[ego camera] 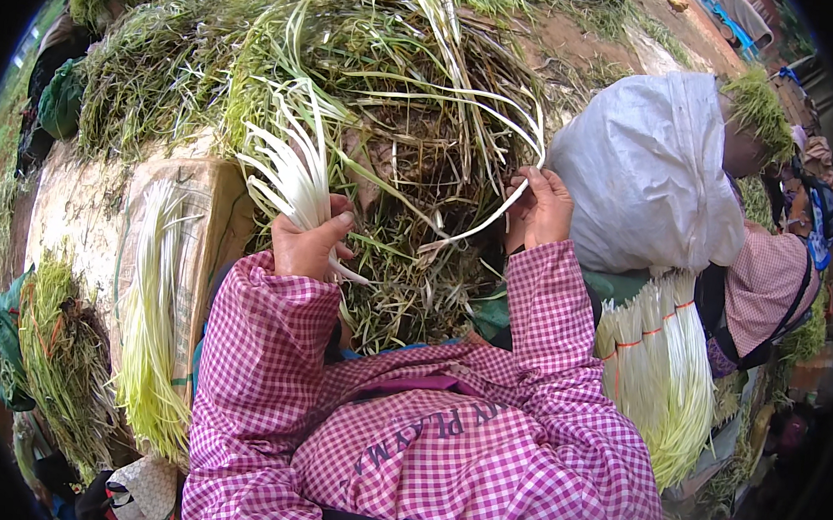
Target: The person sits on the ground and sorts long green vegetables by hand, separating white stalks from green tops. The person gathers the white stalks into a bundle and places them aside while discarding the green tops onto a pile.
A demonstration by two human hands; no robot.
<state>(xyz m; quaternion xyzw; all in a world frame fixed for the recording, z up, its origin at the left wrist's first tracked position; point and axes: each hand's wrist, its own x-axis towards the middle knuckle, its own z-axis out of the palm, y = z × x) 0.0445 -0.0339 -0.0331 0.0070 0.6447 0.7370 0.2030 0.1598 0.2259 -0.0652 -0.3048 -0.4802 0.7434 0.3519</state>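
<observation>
Pale blanched stalks, possibly garlic chives (296, 172), fan upward from my left hand (313, 242), which grips them near their lower ends. Between the fingertips of my right hand (540, 203) is a single long stalk (491, 225), bent in a loop, its shrivelled tip hanging toward the middle. Beneath and beyond both hands rises a heap of green and brown leaf trimmings (432, 138). To my left, a neat bunch of white-and-yellow stalks (155, 314) lies on a sack-covered block (208, 180).
A stuffed white sack (647, 175) stands close to my right hand. Below it are bundles of pale stalks (658, 371) tied with orange bands. Untrimmed green bunches (65, 366) lie at far left. Another person in a checked sleeve (769, 288) is at the right.
</observation>
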